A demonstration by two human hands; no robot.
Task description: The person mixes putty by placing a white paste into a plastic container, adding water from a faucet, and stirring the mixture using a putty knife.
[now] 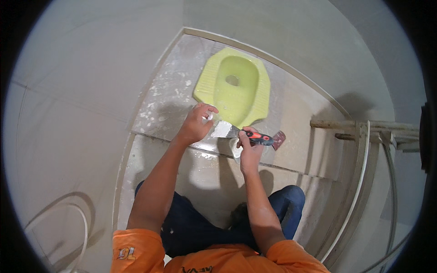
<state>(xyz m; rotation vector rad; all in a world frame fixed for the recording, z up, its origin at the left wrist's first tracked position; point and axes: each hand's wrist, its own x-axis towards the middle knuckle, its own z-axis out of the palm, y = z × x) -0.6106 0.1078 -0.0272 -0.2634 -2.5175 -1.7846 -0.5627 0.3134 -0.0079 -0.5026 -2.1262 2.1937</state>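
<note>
White paste [221,129] coats the scraper [256,137] your right hand [251,155] grips, centre frame, beside a part-hidden pale tub [235,149], while your left hand [194,126] curls, its hold unclear.

Moderately bright, greyish light fills the room. Soft, overlapping shadows cross the middle of the floor [296,129]; a darker one marks the wall [314,54] by its far right corner. Glare glints on shiny floor patches. The black-rimmed view bends straight edges; the scraper [258,137] looks fairly sharp.
</note>
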